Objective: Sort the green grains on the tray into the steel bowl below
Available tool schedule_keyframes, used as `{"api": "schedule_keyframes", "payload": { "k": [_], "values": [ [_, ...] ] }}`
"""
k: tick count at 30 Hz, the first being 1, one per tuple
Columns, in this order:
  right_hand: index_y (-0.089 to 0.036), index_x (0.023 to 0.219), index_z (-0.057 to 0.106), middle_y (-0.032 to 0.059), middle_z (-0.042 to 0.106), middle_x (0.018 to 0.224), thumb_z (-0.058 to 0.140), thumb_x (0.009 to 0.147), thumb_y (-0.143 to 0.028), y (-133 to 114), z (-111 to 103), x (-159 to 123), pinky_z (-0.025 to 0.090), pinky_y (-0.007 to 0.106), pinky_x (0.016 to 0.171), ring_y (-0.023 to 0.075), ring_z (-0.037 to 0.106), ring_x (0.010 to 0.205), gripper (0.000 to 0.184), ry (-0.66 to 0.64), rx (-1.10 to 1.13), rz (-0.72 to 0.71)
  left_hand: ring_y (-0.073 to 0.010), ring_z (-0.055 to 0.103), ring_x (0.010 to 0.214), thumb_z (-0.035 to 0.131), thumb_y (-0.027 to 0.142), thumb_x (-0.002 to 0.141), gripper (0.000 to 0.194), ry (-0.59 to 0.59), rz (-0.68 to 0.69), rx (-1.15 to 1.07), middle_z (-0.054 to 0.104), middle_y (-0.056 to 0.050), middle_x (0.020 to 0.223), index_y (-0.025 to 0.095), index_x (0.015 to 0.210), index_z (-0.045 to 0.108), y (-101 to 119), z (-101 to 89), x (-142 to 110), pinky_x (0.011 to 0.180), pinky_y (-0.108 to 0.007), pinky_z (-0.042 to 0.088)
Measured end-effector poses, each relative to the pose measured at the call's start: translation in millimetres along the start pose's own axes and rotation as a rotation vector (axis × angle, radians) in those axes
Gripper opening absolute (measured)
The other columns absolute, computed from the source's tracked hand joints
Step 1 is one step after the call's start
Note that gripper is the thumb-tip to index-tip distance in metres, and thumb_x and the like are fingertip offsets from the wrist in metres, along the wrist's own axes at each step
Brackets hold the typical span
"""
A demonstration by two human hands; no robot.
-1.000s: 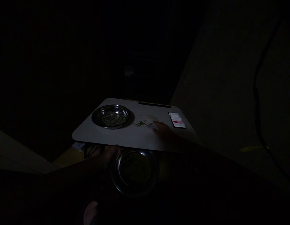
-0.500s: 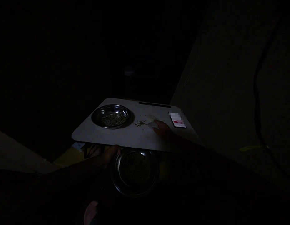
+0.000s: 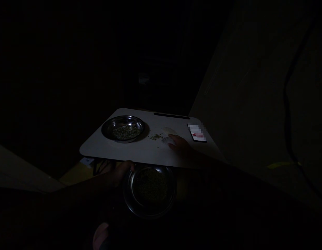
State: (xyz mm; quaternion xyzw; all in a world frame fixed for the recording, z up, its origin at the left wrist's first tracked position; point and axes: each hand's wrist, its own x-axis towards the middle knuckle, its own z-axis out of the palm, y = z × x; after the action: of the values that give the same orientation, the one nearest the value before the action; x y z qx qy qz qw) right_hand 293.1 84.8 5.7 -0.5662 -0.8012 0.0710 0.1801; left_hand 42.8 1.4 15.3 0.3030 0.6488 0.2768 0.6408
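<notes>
My left hand (image 3: 124, 171) is closed on the rim of a steel bowl (image 3: 129, 205) held just under the table's near edge. Small greenish grains or seeds (image 3: 151, 185) fill the bottom of that bowl. Over the white table, my right hand (image 3: 180, 145) pinches a thin, pale, see-through piece with a curved edge (image 3: 167, 140); its exact kind is unclear in the dim light. Left of this piece lies a small scatter of greenish-brown bits (image 3: 156, 136). A pale patch (image 3: 169, 131), perhaps powder or fine grains, lies just beyond my right fingers.
Another steel bowl (image 3: 105, 130) with pale and greenish bits (image 3: 126, 132) stands on the left of the white table (image 3: 119, 152). A lit phone (image 3: 198, 133) lies at the right. Along the far edge runs a dark slot (image 3: 172, 116). A dark cable (image 3: 286, 104) hangs at right.
The curved piece has shifted and tilted slightly under my right hand, beside the scattered bits. My left hand and the lower bowl have stayed in place.
</notes>
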Motion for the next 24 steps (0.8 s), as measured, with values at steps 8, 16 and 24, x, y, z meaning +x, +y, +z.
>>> {"api": "schedule_keyframes", "payload": {
  "k": [8, 16, 24],
  "values": [
    [-0.016, 0.118, 0.037, 0.0081, 0.052, 0.105, 0.041, 0.073, -0.033, -41.4, 3.0, -18.7, 0.035, 0.030, 0.077, 0.0169, 0.047, 0.093, 0.048, -0.047, 0.026, -0.225, -0.0160, 0.042, 0.033, 0.047, 0.020, 0.046, 0.005, -0.027, -0.012, -0.025, 0.049, -0.003, 0.035, 0.018, 0.041, 0.046, -1.3, -2.2, 2.6, 0.032, -0.028, 0.032],
    [-0.018, 0.116, 0.038, 0.0064, 0.052, 0.105, 0.042, 0.072, -0.032, -49.3, 5.1, -26.3, 0.034, 0.029, 0.078, 0.0161, 0.047, 0.093, 0.046, -0.063, 0.076, -0.311, -0.0147, 0.044, 0.035, 0.043, 0.021, 0.048, 0.011, -0.081, -0.002, -0.004, 0.049, -0.004, 0.037, 0.015, 0.042, 0.050, -2.9, -3.6, 5.9, 0.038, -0.027, 0.035],
    [-0.013, 0.118, 0.036, 0.0104, 0.049, 0.109, 0.037, 0.075, -0.035, -1.2, -0.8, -11.2, 0.034, 0.030, 0.079, 0.0193, 0.046, 0.095, 0.049, 0.038, -0.118, 0.043, -0.0146, 0.041, 0.032, 0.046, 0.016, 0.047, 0.009, 0.066, 0.050, 0.012, 0.047, -0.001, 0.033, 0.018, 0.039, 0.044, 7.9, 5.4, -15.4, 0.033, -0.027, 0.032]
  ]
}}
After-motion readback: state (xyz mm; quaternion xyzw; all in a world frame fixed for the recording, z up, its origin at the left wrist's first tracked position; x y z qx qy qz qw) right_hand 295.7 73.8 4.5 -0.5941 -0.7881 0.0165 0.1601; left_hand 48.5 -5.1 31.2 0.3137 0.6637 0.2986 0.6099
